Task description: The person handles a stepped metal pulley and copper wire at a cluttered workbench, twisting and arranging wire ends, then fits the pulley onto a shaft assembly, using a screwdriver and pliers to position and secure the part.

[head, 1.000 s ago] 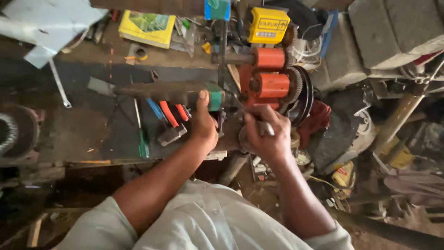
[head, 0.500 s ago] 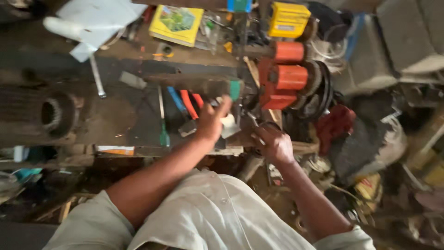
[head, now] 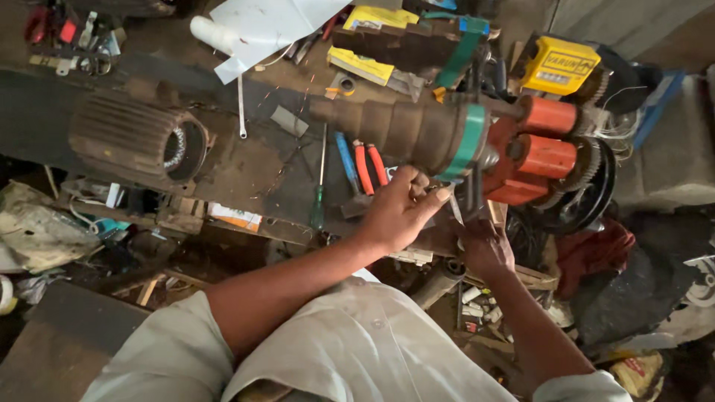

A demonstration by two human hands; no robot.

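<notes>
A long brown ribbed motor body with a green band lies across the dark workbench, joined to a red pump end. My left hand rests against the underside of the body near the green band, fingers curled on a thin metal piece there. Just below the bench edge, under the red end, my right hand is closed around something small that I cannot make out.
A finned grey motor housing sits at the bench's left. Red-handled pliers, a blue-handled tool and a green-handled screwdriver lie by my left hand. A yellow box, white sheet and wire coils crowd the back.
The view has swung and moved closer, so the bench and motor sit further right. My right hand has dropped from the motor to below the bench edge; my left hand stays at the green band.
</notes>
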